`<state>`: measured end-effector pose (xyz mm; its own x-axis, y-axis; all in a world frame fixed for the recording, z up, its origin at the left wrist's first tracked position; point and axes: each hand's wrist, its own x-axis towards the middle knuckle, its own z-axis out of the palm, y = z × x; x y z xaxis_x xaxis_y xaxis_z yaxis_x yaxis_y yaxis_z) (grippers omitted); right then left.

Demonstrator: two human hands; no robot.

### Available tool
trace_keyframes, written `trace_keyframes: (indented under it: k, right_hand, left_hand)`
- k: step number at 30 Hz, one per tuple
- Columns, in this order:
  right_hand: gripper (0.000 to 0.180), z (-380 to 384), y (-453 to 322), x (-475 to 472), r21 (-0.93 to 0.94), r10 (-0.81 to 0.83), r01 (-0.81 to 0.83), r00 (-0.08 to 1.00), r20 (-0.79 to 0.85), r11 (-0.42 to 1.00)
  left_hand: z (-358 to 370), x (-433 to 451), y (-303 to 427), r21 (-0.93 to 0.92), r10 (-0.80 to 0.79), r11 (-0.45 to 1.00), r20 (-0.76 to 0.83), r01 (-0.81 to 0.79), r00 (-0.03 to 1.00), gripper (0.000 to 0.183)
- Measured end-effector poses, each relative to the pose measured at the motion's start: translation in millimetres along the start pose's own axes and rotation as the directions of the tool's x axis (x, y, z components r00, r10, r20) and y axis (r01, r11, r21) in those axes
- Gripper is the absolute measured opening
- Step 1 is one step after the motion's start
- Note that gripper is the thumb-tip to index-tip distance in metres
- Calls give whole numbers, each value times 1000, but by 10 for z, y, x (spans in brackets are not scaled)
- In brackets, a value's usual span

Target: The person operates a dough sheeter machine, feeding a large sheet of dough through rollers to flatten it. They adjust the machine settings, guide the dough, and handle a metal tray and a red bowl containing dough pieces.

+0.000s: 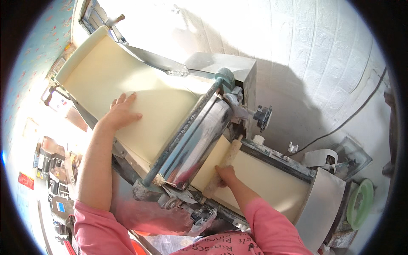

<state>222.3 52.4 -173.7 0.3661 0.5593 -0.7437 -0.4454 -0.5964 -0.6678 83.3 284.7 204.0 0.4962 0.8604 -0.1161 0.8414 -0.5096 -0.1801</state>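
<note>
My left hand (122,110) lies flat with fingers apart on a wide pale dough sheet (153,108) on the upper feed tray of a dough sheeter. The sheet runs down to a polished steel roller (207,137) behind a worn green crossbar (188,127). Below the roller, my right hand (225,175) grips a wooden rolling pin (233,151) lying across the lower conveyor. A strip of dough (212,159) shows between the roller and the pin. More pale sheet or belt surface (271,185) stretches beyond the pin; I cannot tell which.
Black adjusting knobs sit at the roller's two ends, a far knob (263,118) and a near knob (200,216). A metal end plate (322,204) closes the conveyor. A green plastic basin (360,204) stands at the right. A cable (344,124) hangs along the white wall (306,63).
</note>
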Motion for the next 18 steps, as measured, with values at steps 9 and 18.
trace_keyframes:
  k: [9,18]
  right_hand:
    - [69,24,-21,-5,42,50,-49,999,-18,998]
    - [60,-18,-21,-6,69,40,-40,999,4,997]
  left_hand:
    - [-6,-16,0,-3,-22,1000,-10,22,1000,83]
    - [-133,-136,100,52,13,999,-90,-8,996,68]
